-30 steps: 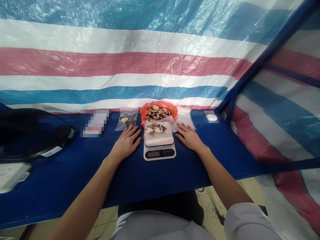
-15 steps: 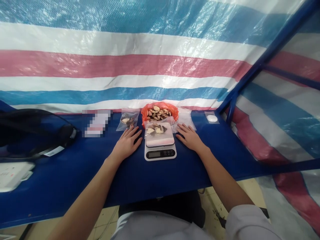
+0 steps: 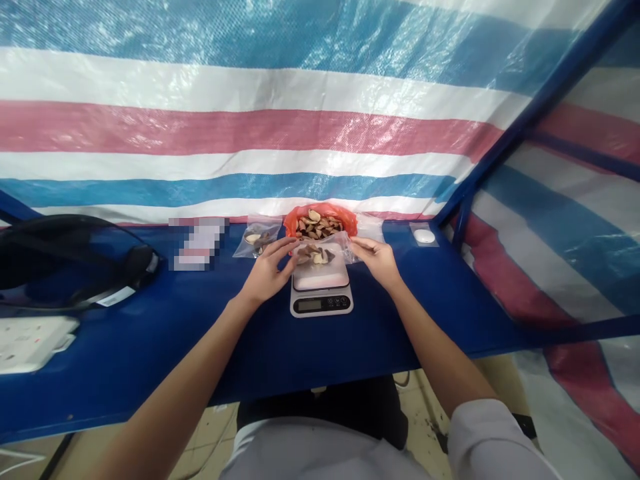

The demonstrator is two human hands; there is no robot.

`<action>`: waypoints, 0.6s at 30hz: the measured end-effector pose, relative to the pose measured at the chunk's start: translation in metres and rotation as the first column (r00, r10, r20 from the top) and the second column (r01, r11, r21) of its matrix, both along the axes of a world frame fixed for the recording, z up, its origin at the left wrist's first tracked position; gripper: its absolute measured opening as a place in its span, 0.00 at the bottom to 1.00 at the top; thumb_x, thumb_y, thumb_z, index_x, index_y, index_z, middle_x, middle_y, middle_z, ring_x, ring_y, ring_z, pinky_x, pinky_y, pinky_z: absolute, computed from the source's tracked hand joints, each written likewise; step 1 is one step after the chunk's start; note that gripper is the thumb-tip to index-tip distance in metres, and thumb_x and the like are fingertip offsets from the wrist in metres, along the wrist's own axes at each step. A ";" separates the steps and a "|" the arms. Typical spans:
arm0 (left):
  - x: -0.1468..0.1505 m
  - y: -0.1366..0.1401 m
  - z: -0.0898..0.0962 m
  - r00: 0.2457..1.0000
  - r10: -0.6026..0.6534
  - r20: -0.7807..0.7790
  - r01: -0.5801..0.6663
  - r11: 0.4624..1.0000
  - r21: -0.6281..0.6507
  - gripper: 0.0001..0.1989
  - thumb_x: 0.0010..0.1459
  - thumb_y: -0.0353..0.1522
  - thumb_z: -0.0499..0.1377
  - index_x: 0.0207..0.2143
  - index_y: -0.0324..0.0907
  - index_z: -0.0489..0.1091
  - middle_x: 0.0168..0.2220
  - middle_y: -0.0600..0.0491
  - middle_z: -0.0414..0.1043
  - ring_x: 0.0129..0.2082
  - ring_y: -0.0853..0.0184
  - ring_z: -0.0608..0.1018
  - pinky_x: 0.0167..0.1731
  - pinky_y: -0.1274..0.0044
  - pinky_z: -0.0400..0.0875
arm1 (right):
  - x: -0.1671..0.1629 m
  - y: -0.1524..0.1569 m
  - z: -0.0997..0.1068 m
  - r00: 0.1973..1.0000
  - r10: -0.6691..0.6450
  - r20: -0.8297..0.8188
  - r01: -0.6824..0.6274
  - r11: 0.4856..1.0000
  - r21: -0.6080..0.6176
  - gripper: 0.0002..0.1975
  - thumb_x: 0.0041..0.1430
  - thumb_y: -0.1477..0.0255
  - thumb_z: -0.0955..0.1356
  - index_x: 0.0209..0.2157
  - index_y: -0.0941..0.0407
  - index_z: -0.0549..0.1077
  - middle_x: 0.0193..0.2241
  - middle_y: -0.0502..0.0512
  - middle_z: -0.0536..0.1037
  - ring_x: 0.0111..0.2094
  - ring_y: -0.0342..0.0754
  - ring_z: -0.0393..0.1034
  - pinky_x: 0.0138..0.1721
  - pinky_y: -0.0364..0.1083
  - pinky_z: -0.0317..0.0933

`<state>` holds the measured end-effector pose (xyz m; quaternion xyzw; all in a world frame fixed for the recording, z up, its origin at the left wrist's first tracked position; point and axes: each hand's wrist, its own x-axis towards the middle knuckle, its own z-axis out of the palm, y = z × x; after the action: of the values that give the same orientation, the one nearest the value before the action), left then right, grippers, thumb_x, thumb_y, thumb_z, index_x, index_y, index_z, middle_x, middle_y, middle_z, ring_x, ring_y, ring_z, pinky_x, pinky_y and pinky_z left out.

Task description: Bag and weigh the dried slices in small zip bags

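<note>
A clear plastic bag holding several brown and cream dried pieces lies on the white kitchen scale. My left hand is at the bag's left edge, its thumb and fingers closed on the plastic. On the other side, the thumb and fingertips of my right hand pinch the bag's right corner. Right behind the scale sits an orange-red plastic bag, open at the top and full of similar pieces. The scale's display is too dim to read.
Left of the scale lie another clear bag with pieces and a blurred-out paper. A black headset and a white power strip occupy the table's left side. Flat clear bags and a small bag with a white round item lie right.
Both hands have lifted from lying flat on the table beside the scale and moved inward to the clear bag. They now grip its two sides.
</note>
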<state>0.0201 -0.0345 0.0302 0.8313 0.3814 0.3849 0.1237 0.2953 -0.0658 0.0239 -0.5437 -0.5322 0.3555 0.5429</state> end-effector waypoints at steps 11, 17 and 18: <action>0.012 -0.002 0.004 0.994 -0.103 -0.041 0.101 0.994 -0.046 0.21 0.67 0.43 0.52 0.52 0.42 0.74 0.56 0.45 0.74 0.56 0.58 0.76 0.60 0.63 0.69 | -0.010 0.003 0.009 0.972 0.061 -0.227 -0.085 0.991 -0.099 0.24 0.37 0.58 0.80 0.36 0.57 0.82 0.34 0.53 0.84 0.35 0.50 0.78 0.40 0.51 0.76; 0.017 0.000 0.015 0.997 -0.074 -0.009 0.074 0.997 -0.017 0.19 0.66 0.41 0.53 0.49 0.40 0.76 0.49 0.45 0.79 0.49 0.59 0.80 0.53 0.67 0.73 | -0.006 0.007 0.021 0.983 0.148 -0.111 -0.155 0.986 -0.057 0.23 0.38 0.57 0.79 0.35 0.56 0.83 0.32 0.53 0.83 0.31 0.48 0.76 0.33 0.48 0.74; 0.018 0.001 0.018 0.998 -0.057 0.001 0.057 0.998 -0.020 0.19 0.66 0.41 0.53 0.48 0.40 0.76 0.48 0.45 0.79 0.47 0.59 0.80 0.52 0.67 0.74 | -0.006 0.009 0.024 0.983 0.166 -0.075 -0.168 0.985 -0.033 0.22 0.40 0.57 0.79 0.35 0.55 0.83 0.33 0.53 0.84 0.31 0.48 0.76 0.34 0.49 0.74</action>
<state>0.0386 -0.0334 0.0478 0.8404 0.3615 0.3776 0.1432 0.2893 -0.0572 0.0482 -0.4945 -0.5490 0.4295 0.5192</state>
